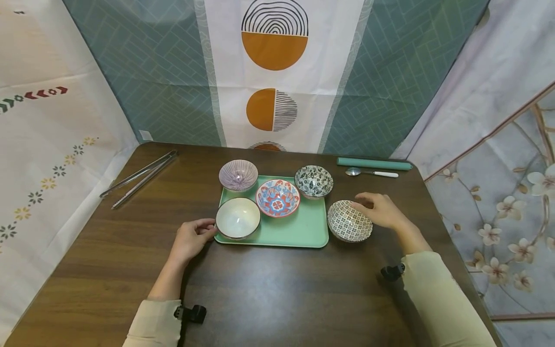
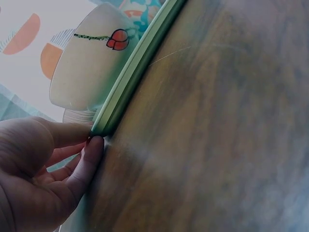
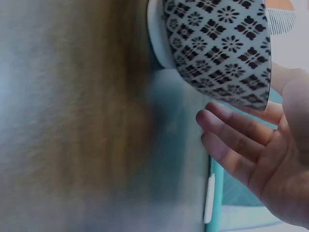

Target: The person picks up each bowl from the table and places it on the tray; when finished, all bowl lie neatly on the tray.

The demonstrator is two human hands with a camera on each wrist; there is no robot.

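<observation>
The light green tray lies on the wooden table. My left hand pinches its near left corner between thumb and fingers, beside a white bowl with a dark rim. In the left wrist view that bowl shows a red flower on its outside. To the tray's right is a brown-and-white patterned bowl. My right hand holds its far right rim, thumb over the inside and index finger outside. The right wrist view shows the other fingers loose beside the bowl; the index fingertip is hidden.
A red-and-blue bowl sits on the tray. A purple-striped bowl and a dark floral bowl are at its back corners. Tongs lie at the far left. A spoon and a teal roll lie back right.
</observation>
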